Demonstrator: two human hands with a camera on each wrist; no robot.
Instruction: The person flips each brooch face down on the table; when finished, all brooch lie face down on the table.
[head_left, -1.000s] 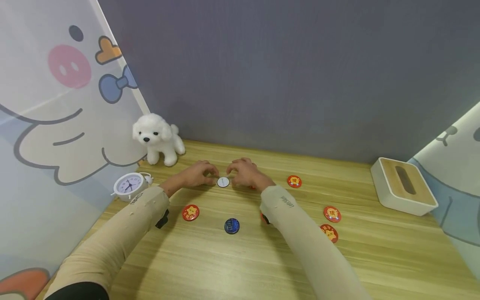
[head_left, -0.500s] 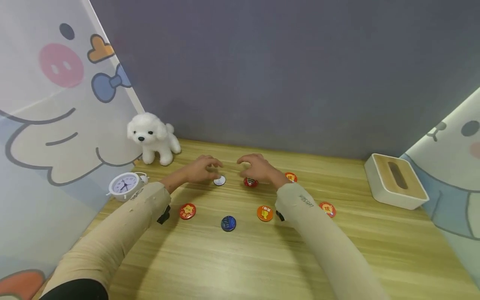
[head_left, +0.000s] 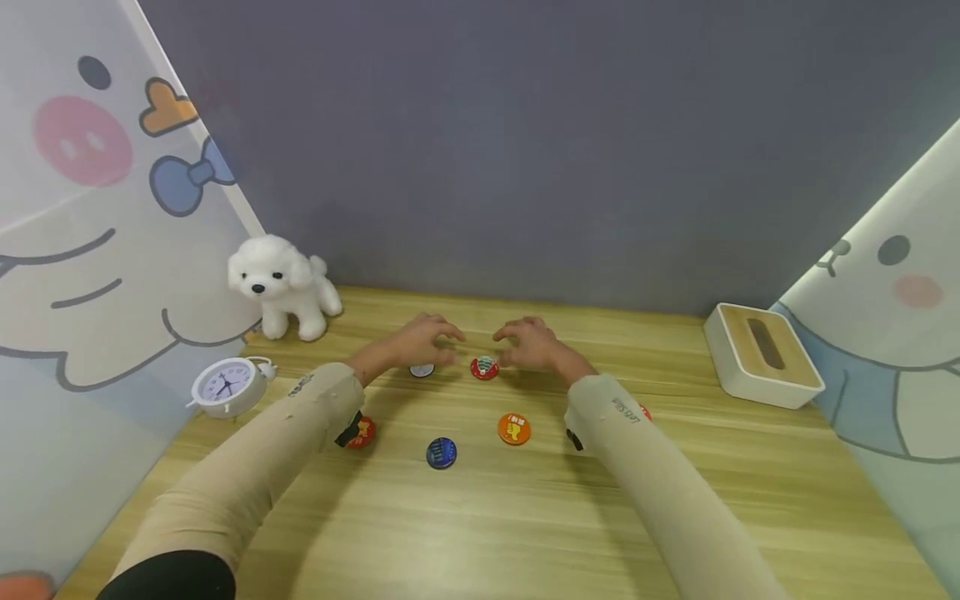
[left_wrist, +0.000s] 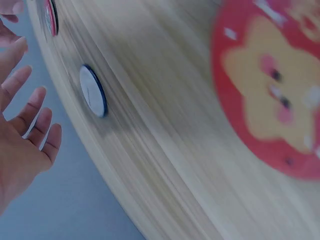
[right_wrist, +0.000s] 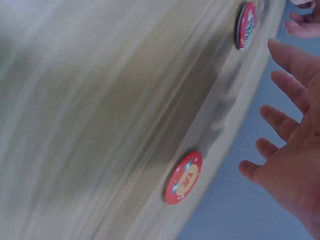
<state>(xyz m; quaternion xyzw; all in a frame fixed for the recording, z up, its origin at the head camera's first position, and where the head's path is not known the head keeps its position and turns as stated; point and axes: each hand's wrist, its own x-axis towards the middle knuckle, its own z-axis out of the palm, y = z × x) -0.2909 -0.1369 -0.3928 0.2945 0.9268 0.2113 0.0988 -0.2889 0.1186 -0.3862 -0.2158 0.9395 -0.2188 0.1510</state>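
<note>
My left hand (head_left: 427,340) hovers over the table, fingers relaxed and parted, beside a white round badge (head_left: 422,370) that it partly covers. Facing it, my right hand (head_left: 531,344) is spread with nothing in it. Between them lies a red badge (head_left: 484,367) with a green and white design, close under the fingertips of both hands. Nearer to me are an orange badge (head_left: 514,428) and a dark blue badge (head_left: 441,452). A red star badge (left_wrist: 270,95) lies under the left wrist. The right wrist view has a red badge with a yellow centre (right_wrist: 184,177) below the right hand.
A white plush dog (head_left: 279,283) and a white alarm clock (head_left: 228,386) stand at the left of the wooden table (head_left: 450,533). At the right is a white tissue box (head_left: 763,354) with a wooden lid. A grey panel (head_left: 525,150) rises behind.
Both hands have moved from around the white badge, rightward, to around the red badge with the green design. The head view has swung right. The badges still lie on the table.
</note>
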